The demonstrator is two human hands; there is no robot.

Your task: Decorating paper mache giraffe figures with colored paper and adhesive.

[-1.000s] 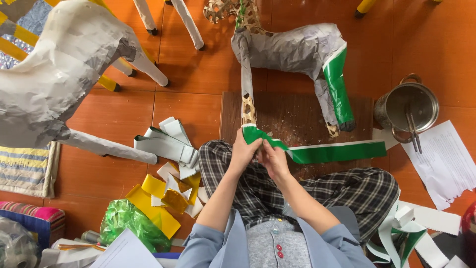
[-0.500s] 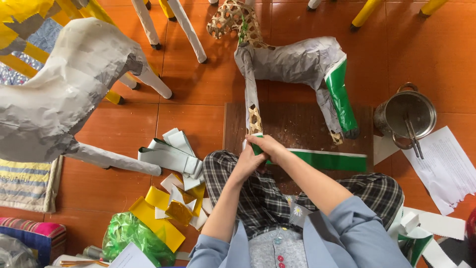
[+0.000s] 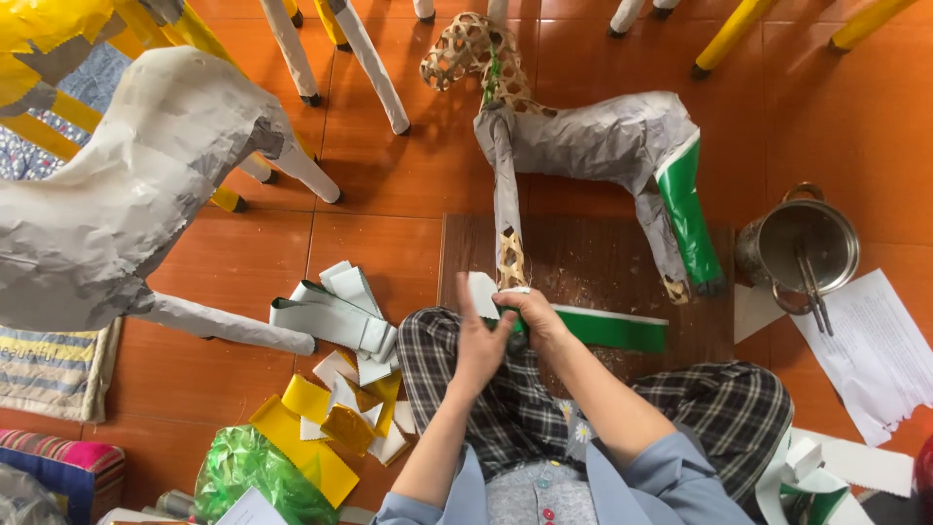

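Green paper strip (image 3: 607, 329), white-edged, lying flat across brown board, near end pinched at front leg (image 3: 508, 228) of paper-covered animal frame (image 3: 593, 141). Frame on its side, rear leg w/ green wrap, woven head bare, front hoof bare lattice.

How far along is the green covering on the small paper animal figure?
Done: one rear leg is fully wrapped in green. In hand: the right hand presses a green strip at the foot of the front leg, left hand beside it. Left: the grey body, the front leg's grey length and the bare woven head.
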